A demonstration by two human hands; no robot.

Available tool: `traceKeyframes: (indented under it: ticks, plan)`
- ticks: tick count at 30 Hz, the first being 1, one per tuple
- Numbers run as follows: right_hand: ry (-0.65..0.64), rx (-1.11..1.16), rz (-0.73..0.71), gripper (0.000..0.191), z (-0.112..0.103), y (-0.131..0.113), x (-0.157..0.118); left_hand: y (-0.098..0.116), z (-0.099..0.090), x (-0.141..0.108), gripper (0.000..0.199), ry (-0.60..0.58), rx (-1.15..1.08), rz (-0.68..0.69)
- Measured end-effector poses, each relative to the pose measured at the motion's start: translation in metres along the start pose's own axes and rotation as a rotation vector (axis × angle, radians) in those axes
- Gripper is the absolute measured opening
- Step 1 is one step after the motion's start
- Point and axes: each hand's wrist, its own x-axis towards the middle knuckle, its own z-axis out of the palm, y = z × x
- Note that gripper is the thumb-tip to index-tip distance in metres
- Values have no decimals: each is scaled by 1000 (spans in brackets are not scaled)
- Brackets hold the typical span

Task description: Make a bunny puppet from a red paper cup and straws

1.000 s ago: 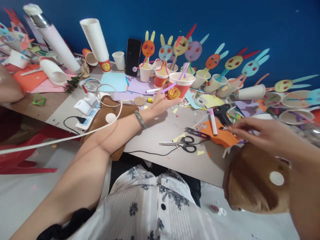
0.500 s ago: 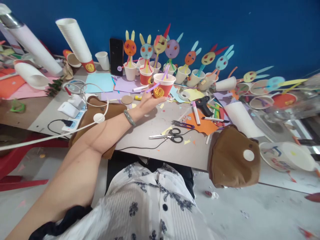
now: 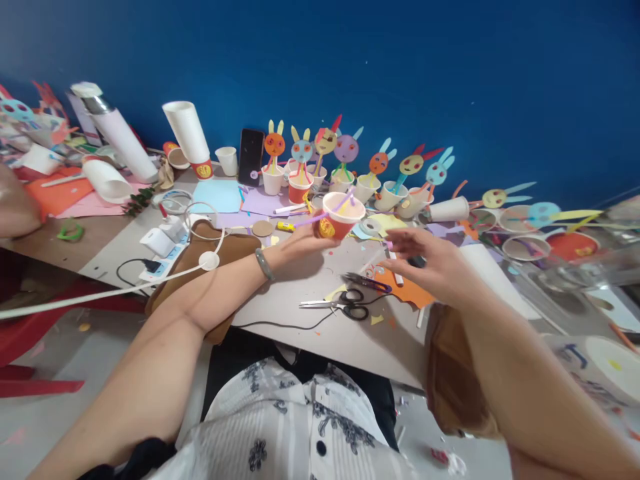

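Note:
A red and white paper cup (image 3: 342, 215) with purple pipe cleaners in it is held up over the table by my left hand (image 3: 305, 241), whose fingers are around its lower left side. My right hand (image 3: 425, 259) is right of the cup, its fingers apart and nothing between them, above orange paper (image 3: 413, 293) and a marker. Black-handled scissors (image 3: 345, 305) and purple-handled snips (image 3: 369, 283) lie below the cup. Behind stands a row of paper cups bearing rabbit-faced figures, such as an orange one (image 3: 275, 145) and a purple one (image 3: 346, 149).
A leaning stack of white cups (image 3: 186, 130), a phone (image 3: 251, 157) and a thermos (image 3: 120, 137) stand at the back left. A power strip (image 3: 165, 261) with a white cable lies at left. Part of another person's arm (image 3: 17, 203) shows at the far left.
My right hand has come into view from the right and is over the orange paper. My left hand still holds the cup. The view has tilted upward, showing more wall.

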Motion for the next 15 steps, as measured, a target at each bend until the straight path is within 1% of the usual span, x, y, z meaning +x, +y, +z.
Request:
traceKeyframes:
  ticks: [1,2,3,5,6,8,11,13,15]
  plan:
    - [22,109,-1,83,16,-1,16,1,-1,-1,33,-71,-64,-11]
    - [19,219,1,94,32,-1,29,2,-1,-1,31,-112,-120,-15]
    - [-7,346,-2,103,46,0,40,3,-1,-1,31,-127,-155,-12]
    - [-83,566,-13,111,68,4,53,3,-2,-1,33,-145,-155,-38]
    - [-89,637,-20,112,76,6,55,4,-2,-1,35,-149,-150,-53]
    - [-51,723,-49,118,88,11,55,5,-1,0,41,-153,-156,-86]
    - [47,755,-80,119,97,20,49,7,4,-1,51,-126,-191,-165]
    - [92,737,-108,117,99,25,47,5,9,-2,49,-133,-205,-190]
    - [122,697,-145,114,102,28,46,1,14,-2,43,-128,-195,-175]
